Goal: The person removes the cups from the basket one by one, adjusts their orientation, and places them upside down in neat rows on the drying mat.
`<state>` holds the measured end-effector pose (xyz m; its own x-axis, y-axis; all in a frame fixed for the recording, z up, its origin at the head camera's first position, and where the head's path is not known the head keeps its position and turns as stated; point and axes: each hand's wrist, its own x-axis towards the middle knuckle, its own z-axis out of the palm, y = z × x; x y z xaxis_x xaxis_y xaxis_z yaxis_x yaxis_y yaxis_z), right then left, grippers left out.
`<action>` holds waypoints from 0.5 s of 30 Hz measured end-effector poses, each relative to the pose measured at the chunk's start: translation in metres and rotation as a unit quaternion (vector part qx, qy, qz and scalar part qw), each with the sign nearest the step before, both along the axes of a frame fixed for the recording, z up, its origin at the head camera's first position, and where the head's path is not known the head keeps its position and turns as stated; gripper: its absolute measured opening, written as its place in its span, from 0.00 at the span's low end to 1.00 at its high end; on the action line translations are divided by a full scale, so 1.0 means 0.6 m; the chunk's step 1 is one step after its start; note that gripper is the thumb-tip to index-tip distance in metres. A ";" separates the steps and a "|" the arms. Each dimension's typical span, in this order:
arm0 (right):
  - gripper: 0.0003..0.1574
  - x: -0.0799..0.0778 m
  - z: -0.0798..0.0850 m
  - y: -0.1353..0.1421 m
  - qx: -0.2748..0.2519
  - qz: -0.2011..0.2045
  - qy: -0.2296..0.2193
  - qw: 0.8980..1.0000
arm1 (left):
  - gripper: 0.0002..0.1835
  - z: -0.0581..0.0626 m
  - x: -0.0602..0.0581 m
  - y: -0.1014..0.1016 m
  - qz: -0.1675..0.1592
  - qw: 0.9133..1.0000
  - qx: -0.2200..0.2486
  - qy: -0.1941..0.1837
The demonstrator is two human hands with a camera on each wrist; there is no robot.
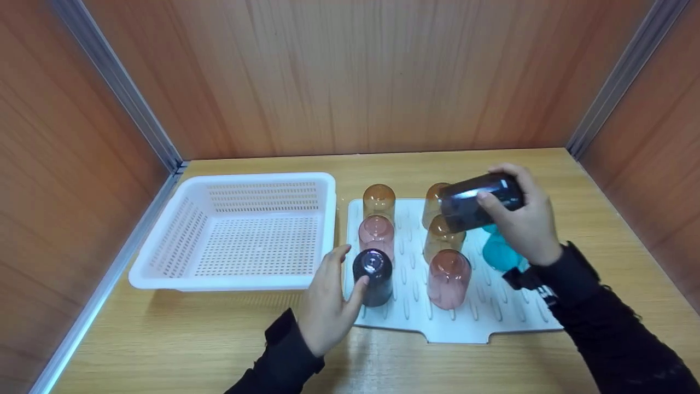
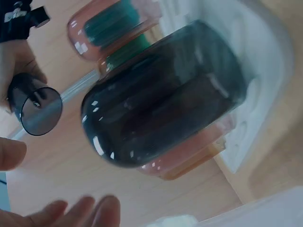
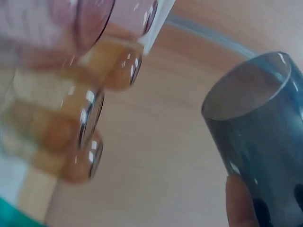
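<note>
My right hand grips a dark glass by its base end, held tilted nearly sideways above the right part of the white drying mat. In the right wrist view the rim of this dark glass faces up and left. My left hand is beside a second dark glass, which stands upside down at the mat's front left. Its thumb and fingers are spread apart at that glass. In the left wrist view a gap shows between the fingertips and the dark glass.
Behind the standing dark glass are a pink glass and an amber glass. Another pink glass, two amber glasses and teal glasses stand further right. A white perforated basket sits left of the mat. Wooden panels enclose the table.
</note>
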<state>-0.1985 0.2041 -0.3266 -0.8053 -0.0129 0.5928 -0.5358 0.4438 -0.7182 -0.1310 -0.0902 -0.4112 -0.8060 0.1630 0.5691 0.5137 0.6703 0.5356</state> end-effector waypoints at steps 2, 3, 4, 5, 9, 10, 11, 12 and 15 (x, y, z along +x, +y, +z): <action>0.26 0.000 -0.007 0.026 0.028 -0.042 0.003 0.999 | 0.33 -0.011 0.000 0.001 0.002 1.000 -0.021 0.000; 0.27 0.002 -0.008 0.038 0.041 -0.064 0.003 0.997 | 0.35 -0.016 0.000 0.002 0.000 1.000 -0.030 -0.004; 0.27 0.003 -0.009 0.049 0.053 -0.082 0.007 0.995 | 0.37 -0.021 0.000 0.001 -0.004 0.999 -0.039 -0.011; 0.27 0.006 -0.010 0.059 0.065 -0.098 0.008 0.993 | 0.39 -0.026 0.000 0.001 -0.006 0.999 -0.048 -0.019; 0.28 0.017 -0.012 0.092 0.097 -0.130 0.009 0.987 | 0.44 -0.046 -0.001 -0.001 -0.017 0.995 -0.087 -0.053; 0.28 0.020 -0.013 0.098 0.105 -0.135 0.009 0.985 | 0.45 -0.050 0.000 -0.002 -0.020 0.993 -0.096 -0.060; 0.28 0.023 -0.014 0.104 0.114 -0.139 0.007 0.984 | 0.46 -0.054 0.000 -0.002 -0.022 0.992 -0.104 -0.068; 0.29 0.026 -0.016 0.109 0.124 -0.141 0.006 0.982 | 0.47 -0.057 0.000 -0.003 -0.023 0.991 -0.111 -0.077; 0.28 0.036 -0.025 0.122 0.159 -0.149 0.005 0.976 | 0.50 -0.066 -0.003 -0.005 -0.021 0.986 -0.125 -0.112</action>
<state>-0.1768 0.2773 -0.3419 -0.7949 0.0364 0.6056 -0.3552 0.7813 -0.5132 -0.1329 -0.0933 -0.4508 -0.8962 0.3121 0.3152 0.4318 0.7765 0.4590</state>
